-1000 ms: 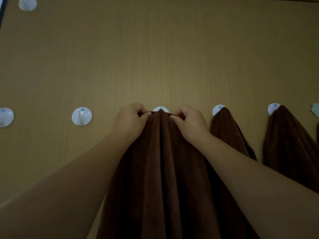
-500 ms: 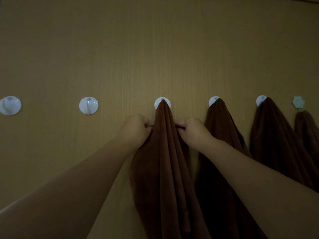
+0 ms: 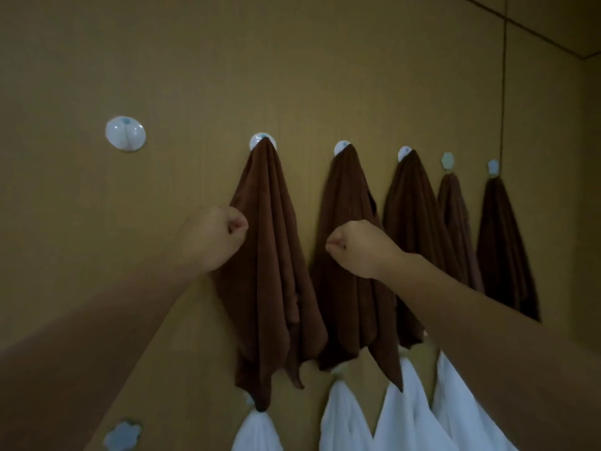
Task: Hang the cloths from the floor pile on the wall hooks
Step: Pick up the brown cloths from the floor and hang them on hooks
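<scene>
Tan wood-grain wall (image 3: 325, 76), pretty dim in here, with a row of round white hooks running along it. Brown cloth (image 3: 266, 255) is on its hook (image 3: 262, 140) now, hanging long and straight down the wall, top bunched at the hook and tail ending just above a white cloth (image 3: 257, 431) on the lower row. Three more brown ones hang to its right, then one more further along.

Left hand (image 3: 214, 242) is curled into a loose fist at the cloth's left edge, maybe brushing it, holding nothing as far as I can see. Right hand (image 3: 361, 247) is also fisted and empty, hanging in front of the next cloth over (image 3: 351, 255). So the cloth sits between the two hands, left one nearer.

Half a second back both hands were pinching that cloth just under the hook; now they've let go and pulled apart, and the view has dropped and swung so the lower row shows.

Next free spot looks like the bare hook (image 3: 125, 133) up left, well apart from the hung cloths and on the left hand's side. The floor pile isn't in view, so no idea how many are left.
</scene>
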`<act>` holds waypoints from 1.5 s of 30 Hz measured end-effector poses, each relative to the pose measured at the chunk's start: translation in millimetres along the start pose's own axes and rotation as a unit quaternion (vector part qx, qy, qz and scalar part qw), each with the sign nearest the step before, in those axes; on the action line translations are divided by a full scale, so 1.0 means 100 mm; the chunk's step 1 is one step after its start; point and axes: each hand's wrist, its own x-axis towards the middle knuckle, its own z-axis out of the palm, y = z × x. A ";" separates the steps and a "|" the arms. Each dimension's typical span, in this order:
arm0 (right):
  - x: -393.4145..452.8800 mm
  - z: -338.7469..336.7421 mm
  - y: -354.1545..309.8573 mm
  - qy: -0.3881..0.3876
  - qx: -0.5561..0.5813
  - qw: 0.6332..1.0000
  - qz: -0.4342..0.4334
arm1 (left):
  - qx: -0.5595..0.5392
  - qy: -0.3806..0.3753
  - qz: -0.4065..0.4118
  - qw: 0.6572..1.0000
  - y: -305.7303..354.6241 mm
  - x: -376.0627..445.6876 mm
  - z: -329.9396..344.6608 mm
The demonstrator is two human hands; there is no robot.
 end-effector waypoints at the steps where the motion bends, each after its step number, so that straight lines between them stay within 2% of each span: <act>1: -0.13 -0.02 0.00 -0.002 0.003 1.000 0.004 | 0.003 -0.011 0.005 1.000 0.07 -0.09 0.02; 8: -1.12 -0.17 0.17 0.004 0.030 0.999 0.033 | -0.015 -0.063 0.060 0.996 0.63 -0.75 0.31; 15: -2.67 -0.42 0.74 0.008 -0.032 0.992 0.118 | -0.069 -0.124 0.106 0.984 1.40 -1.72 0.91; 21: -4.04 -0.52 1.13 -0.010 -0.053 0.963 0.264 | -0.141 -0.241 0.117 0.953 2.02 -2.50 1.64; 24: -4.62 -0.53 1.17 -0.022 -0.068 0.938 0.340 | -0.181 -0.307 0.144 0.923 2.25 -2.83 2.04; 29: -5.44 -0.44 1.07 -0.019 -0.094 0.872 0.479 | -0.224 -0.395 0.196 0.869 2.55 -3.27 2.58; 37: -6.48 -0.03 0.48 0.001 -0.154 0.730 0.667 | -0.247 -0.524 0.294 0.760 2.67 -3.90 3.25; 41: -6.96 0.12 -0.09 -0.020 -0.171 0.647 0.743 | -0.243 -0.555 0.365 0.707 2.84 -4.30 3.41; 45: -7.37 0.19 -0.56 -0.035 -0.164 0.581 0.797 | -0.236 -0.559 0.438 0.663 3.08 -4.69 3.35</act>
